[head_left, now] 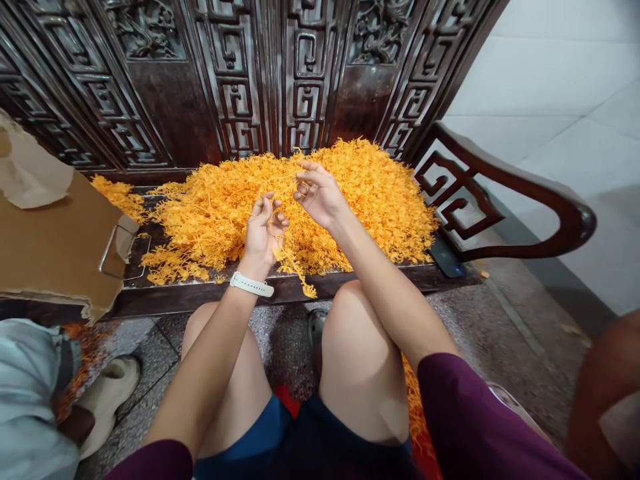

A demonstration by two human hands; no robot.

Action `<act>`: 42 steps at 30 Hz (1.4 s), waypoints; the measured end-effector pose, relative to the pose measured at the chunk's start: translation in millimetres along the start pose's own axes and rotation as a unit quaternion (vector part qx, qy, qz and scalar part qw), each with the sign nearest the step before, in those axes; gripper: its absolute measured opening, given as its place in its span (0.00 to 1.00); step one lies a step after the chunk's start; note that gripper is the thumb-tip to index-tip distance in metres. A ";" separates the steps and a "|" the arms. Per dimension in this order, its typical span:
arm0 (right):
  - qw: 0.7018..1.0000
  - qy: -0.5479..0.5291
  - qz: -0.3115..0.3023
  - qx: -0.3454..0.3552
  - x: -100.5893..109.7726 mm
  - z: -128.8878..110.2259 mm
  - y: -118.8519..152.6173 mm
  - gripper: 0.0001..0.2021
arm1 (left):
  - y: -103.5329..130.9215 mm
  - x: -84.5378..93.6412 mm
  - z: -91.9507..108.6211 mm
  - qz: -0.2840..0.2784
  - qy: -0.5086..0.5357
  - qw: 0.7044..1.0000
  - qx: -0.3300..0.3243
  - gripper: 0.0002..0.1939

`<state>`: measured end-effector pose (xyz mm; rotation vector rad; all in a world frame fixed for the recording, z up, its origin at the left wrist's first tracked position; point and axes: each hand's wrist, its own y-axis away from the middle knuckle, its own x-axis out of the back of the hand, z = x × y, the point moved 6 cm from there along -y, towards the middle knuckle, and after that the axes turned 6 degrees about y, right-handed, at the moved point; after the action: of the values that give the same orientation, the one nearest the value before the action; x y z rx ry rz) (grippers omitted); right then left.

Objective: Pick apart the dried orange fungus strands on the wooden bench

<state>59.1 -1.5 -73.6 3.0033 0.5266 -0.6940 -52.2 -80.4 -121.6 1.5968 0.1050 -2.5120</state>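
Observation:
A big heap of orange plastic flower pieces with thin stems covers the dark wooden bench. Over its front part, my left hand is closed on a strand of orange flower pieces; the strand's lower end hangs below the palm. A pale watch band circles the left wrist. Farther right and slightly higher, my right hand is above the heap with bent fingers. A thin orange stem appears to run to its fingertips, but its exact hold is hard to make out.
A torn cardboard box stands at left. The bench has a carved back and a curved right armrest. A dark phone-like object lies by the armrest. Another person's leg and shoe are at lower left; orange pieces lie on the floor.

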 end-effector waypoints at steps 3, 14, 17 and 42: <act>0.998 0.060 -0.005 0.025 0.0 -5.7 -0.3 0.20 | -2.5 0.0 6.3 -0.010 0.067 0.998 0.000 0.07; 0.889 0.353 -0.288 -0.050 -25.7 37.6 26.6 0.19 | -15.2 12.4 52.3 0.023 0.006 0.994 -0.105 0.05; 0.914 0.314 -0.257 -0.021 -26.2 34.4 20.7 0.18 | -17.5 15.6 48.2 0.018 -0.012 0.996 -0.088 0.03; 0.964 0.257 0.061 0.037 39.6 0.6 0.3 0.36 | -3.9 11.6 2.2 -0.062 -0.247 0.961 0.112 0.10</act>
<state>92.4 10.9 -91.1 3.2425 0.3181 0.0888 -59.7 -78.0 -131.2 0.9979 -0.1498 -3.0281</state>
